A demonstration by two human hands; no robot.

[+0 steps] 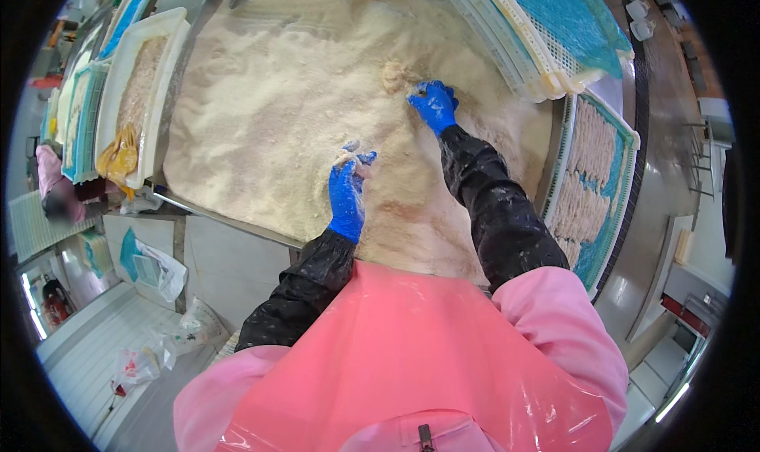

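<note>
A wide bed of pale breadcrumbs (277, 112) covers the metal table in front of me. My left hand (347, 191), in a blue glove dusted with crumbs, rests in the crumbs with fingers curled around a small crumb-coated piece (346, 156). My right hand (434, 105), also blue-gloved, presses down on the crumbs farther away, beside a breaded lump (393, 75). Whether it grips anything is hidden. Black sleeves and a pink apron (412, 357) fill the lower part of the view.
A blue mesh tray (613, 214) at the right holds rows of breaded strips (590, 147). Stacked white and blue trays (546, 32) sit at the far right. A white tub (119, 72) of breaded pieces stands left. Another person (59, 187) works at far left.
</note>
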